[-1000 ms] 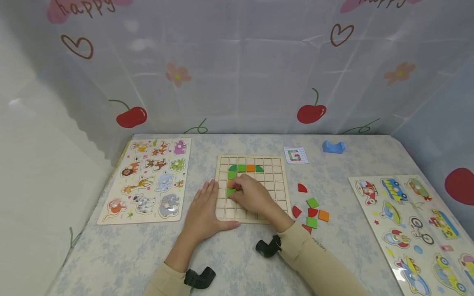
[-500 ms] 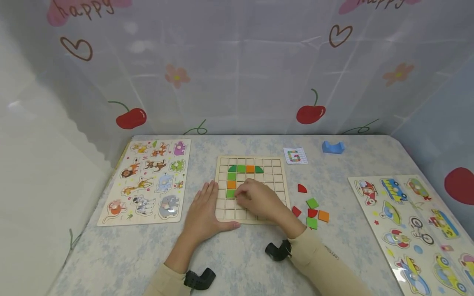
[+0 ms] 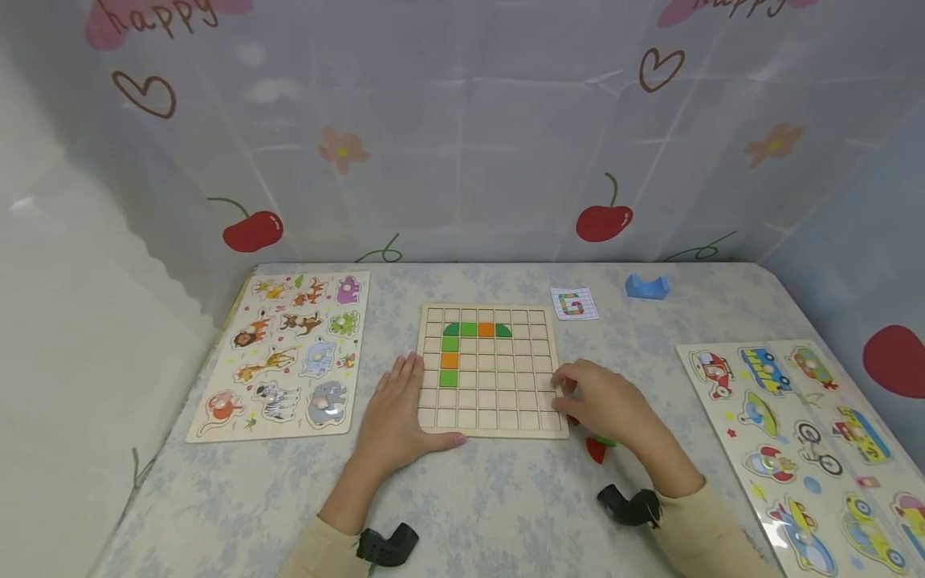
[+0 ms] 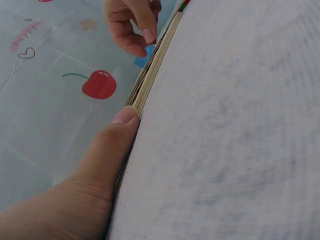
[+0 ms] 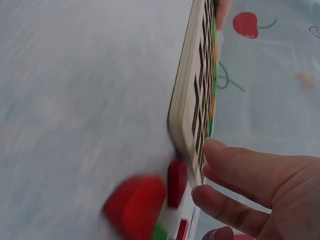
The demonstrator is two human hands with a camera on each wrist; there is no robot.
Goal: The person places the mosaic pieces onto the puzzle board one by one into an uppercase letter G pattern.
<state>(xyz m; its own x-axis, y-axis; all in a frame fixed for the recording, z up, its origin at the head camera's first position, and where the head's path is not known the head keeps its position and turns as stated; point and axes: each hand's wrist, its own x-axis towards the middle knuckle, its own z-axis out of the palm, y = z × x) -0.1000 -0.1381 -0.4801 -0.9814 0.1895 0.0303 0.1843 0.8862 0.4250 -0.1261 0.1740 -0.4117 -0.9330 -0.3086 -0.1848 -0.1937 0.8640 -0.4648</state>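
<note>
A wooden grid board [image 3: 499,401] lies mid-table. Set into it are a top row of green and orange pieces [image 3: 469,329] and a column of green and orange squares [image 3: 450,361] down its left. My left hand [image 3: 393,421] rests spread along the board's left side, its thumb at the front edge in the left wrist view. Over the loose pieces right of the board is my right hand [image 3: 603,405], thumb and forefinger apart with nothing between them in the right wrist view. Below it show red pieces [image 5: 135,205] and a bit of green; the hand hides others.
An animal puzzle board [image 3: 278,357] lies left and a vehicle puzzle board [image 3: 788,425] right. Behind the grid board are a small pattern card [image 3: 574,304] and a blue holder [image 3: 646,286]. A printed curtain [image 3: 448,160] hangs along the back.
My right hand has left the green square at the column's bottom and moved right, past the board's edge, over the loose pieces. The left hand has stayed in place.
</note>
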